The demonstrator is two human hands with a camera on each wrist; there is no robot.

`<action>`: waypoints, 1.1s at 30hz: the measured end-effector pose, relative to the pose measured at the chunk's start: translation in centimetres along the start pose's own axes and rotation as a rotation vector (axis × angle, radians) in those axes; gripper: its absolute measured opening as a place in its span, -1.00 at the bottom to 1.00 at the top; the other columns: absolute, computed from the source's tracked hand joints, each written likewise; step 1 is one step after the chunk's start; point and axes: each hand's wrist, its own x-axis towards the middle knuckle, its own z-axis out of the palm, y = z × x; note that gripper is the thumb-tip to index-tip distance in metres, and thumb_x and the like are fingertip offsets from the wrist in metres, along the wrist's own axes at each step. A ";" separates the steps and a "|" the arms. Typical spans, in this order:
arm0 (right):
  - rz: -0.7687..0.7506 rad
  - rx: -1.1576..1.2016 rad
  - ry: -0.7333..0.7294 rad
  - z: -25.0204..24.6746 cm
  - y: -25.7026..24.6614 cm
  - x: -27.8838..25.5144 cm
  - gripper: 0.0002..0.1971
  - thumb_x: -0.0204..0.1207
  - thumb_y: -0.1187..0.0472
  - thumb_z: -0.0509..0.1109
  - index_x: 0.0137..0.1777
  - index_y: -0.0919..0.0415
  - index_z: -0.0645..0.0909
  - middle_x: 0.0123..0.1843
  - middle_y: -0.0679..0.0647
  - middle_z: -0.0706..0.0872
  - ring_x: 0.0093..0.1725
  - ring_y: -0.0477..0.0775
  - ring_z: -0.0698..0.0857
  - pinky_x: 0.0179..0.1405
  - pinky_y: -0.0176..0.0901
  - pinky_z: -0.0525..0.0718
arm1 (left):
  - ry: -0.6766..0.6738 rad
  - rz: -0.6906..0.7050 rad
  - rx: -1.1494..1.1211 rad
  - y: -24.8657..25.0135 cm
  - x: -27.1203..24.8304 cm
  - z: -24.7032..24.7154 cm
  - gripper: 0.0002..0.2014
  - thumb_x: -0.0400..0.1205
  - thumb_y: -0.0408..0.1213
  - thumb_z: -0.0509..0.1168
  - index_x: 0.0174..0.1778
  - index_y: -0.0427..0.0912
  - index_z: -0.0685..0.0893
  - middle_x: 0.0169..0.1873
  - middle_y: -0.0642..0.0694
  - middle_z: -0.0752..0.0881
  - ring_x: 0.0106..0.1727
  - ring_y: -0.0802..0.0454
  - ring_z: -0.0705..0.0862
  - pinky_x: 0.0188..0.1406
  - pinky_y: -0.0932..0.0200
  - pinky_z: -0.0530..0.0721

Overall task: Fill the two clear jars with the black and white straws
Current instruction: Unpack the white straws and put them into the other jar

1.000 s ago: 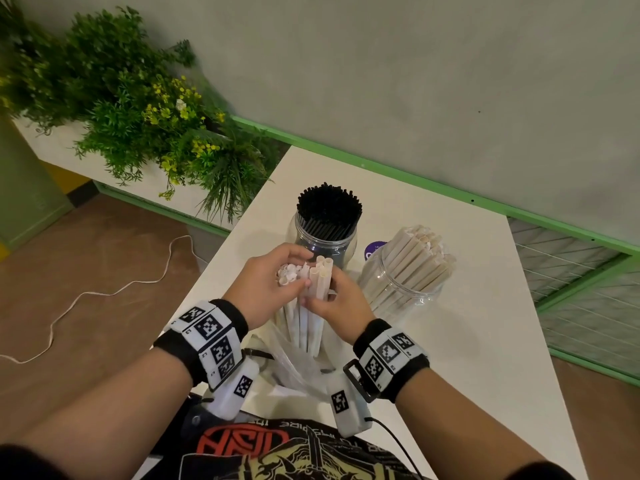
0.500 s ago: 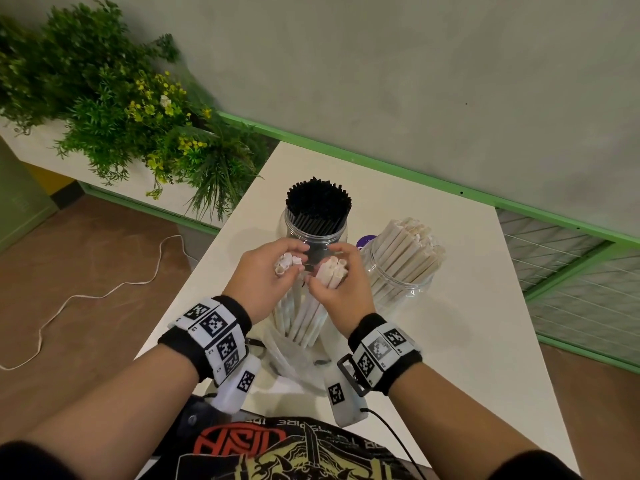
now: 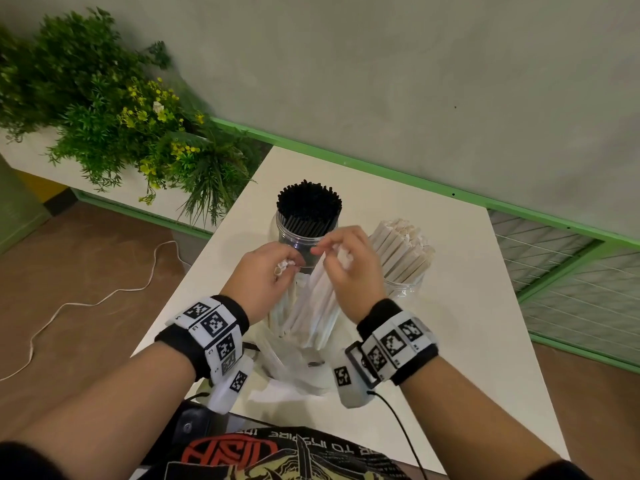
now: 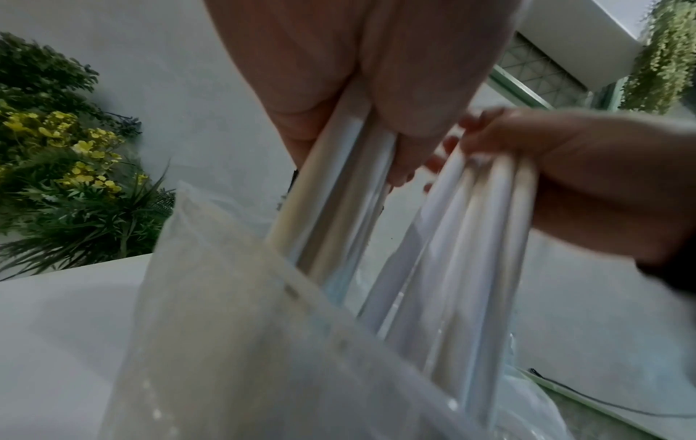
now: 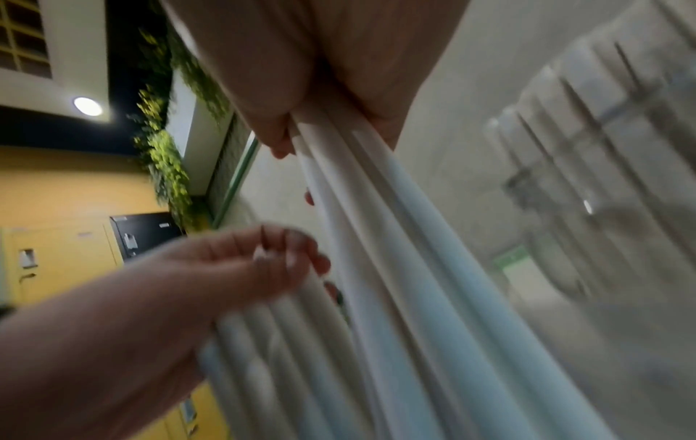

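White straws (image 3: 313,303) split into two bunches, long axes near upright, feet down in the plastic bag (image 3: 294,372); tops pinched by left hand (image 3: 265,278) and right hand (image 3: 349,268). White-straw jar (image 3: 403,261) just beyond right fingers, nearer that hand.

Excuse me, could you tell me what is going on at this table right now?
A person is sorting white straws out of a plastic bag. The left hand grips one bunch, the right hand another, both with lower ends in the bag. Behind stand a jar of black straws and a jar of white straws.
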 end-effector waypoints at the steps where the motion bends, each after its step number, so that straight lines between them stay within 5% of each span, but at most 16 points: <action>1: -0.014 -0.002 0.014 -1.0 -0.6 0.5 -0.78 0.45 0.52 0.32 -0.12 0.19 0.67 -0.06 0.08 0.63 -0.02 -0.23 0.58 0.07 -0.50 0.45 | -0.005 0.005 0.004 0.1 0.0 0.1 -0.89 0.59 -0.38 0.34 -0.06 -0.10 0.71 -0.11 0.11 0.67 -0.10 0.20 0.60 -0.11 0.62 0.41; 5: -0.053 0.014 0.147 -5.5 -2.6 2.5 -0.58 0.45 0.45 0.29 -0.18 -0.22 0.57 -0.10 0.13 0.73 0.03 0.08 0.70 0.13 -0.25 0.54 | -0.031 0.013 0.004 0.6 -0.1 0.6 -0.89 0.61 -0.36 0.31 -0.06 -0.08 0.71 -0.11 0.13 0.65 -0.10 0.25 0.59 -0.10 0.60 0.42; 9: 0.016 0.146 0.327 -10.6 -3.3 4.6 -0.74 0.47 0.43 0.24 -0.10 0.01 0.57 -0.16 0.08 0.73 -0.05 0.17 0.80 0.18 0.38 0.61 | -0.052 0.014 0.017 0.8 0.2 0.9 -0.88 0.62 -0.36 0.29 -0.06 -0.07 0.69 -0.10 0.15 0.63 -0.09 0.20 0.59 -0.13 0.55 0.42; 14: -0.015 0.205 0.538 -14.3 -2.5 6.3 -0.73 0.47 0.43 0.20 -0.09 0.02 0.56 -0.03 0.34 0.63 -0.10 0.17 0.79 0.02 0.41 0.68 | -0.062 0.019 0.030 1.0 0.3 1.2 -0.88 0.62 -0.37 0.30 -0.06 -0.06 0.68 -0.10 0.13 0.62 -0.08 0.14 0.60 -0.12 0.46 0.43; 20: 0.016 0.102 0.611 -14.6 -0.5 5.4 -0.50 0.49 0.44 0.22 -0.23 -0.33 0.60 0.18 0.44 0.56 -0.05 0.08 0.79 0.11 0.16 0.72 | -0.066 0.010 0.034 1.2 0.5 1.3 -0.88 0.63 -0.35 0.28 -0.06 -0.04 0.68 -0.09 0.13 0.63 -0.06 0.16 0.59 -0.12 0.52 0.42; 25: 0.036 -0.007 0.624 -13.6 0.9 4.7 -0.59 0.45 0.47 0.29 -0.24 -0.18 0.55 0.07 0.29 0.63 0.04 0.14 0.71 0.02 -0.47 0.54 | -0.064 -0.010 0.031 0.9 0.6 1.1 -0.88 0.63 -0.34 0.28 -0.08 -0.01 0.66 -0.09 0.14 0.62 -0.07 0.19 0.58 -0.12 0.49 0.43; 27: 0.019 -0.036 0.610 -13.1 1.7 4.5 -0.61 0.45 0.46 0.32 -0.23 -0.16 0.54 0.02 0.20 0.63 0.05 0.09 0.67 0.03 -0.50 0.49 | -0.057 -0.004 0.040 0.8 0.7 1.0 -0.88 0.63 -0.33 0.28 -0.09 0.01 0.65 -0.11 0.16 0.61 -0.11 0.24 0.57 -0.15 0.55 0.42; 31: 0.041 -0.133 0.475 -11.7 2.5 4.1 -0.88 0.54 0.34 0.39 -0.10 0.08 0.62 0.05 0.14 0.69 0.00 -0.46 0.55 0.03 -0.66 0.36 | -0.053 -0.017 0.037 0.8 0.7 0.9 -0.89 0.63 -0.33 0.28 -0.06 -0.04 0.68 -0.11 0.17 0.61 -0.13 0.32 0.56 -0.12 0.61 0.42; 33: 0.113 -0.130 0.332 -11.2 3.2 4.0 -0.94 0.61 0.22 0.37 0.04 0.12 0.62 0.09 0.03 0.70 0.04 -0.44 0.55 0.02 -0.67 0.39 | -0.053 -0.021 0.035 0.9 0.7 0.9 -0.89 0.63 -0.33 0.28 -0.05 -0.04 0.68 -0.10 0.15 0.62 -0.11 0.29 0.56 -0.11 0.60 0.42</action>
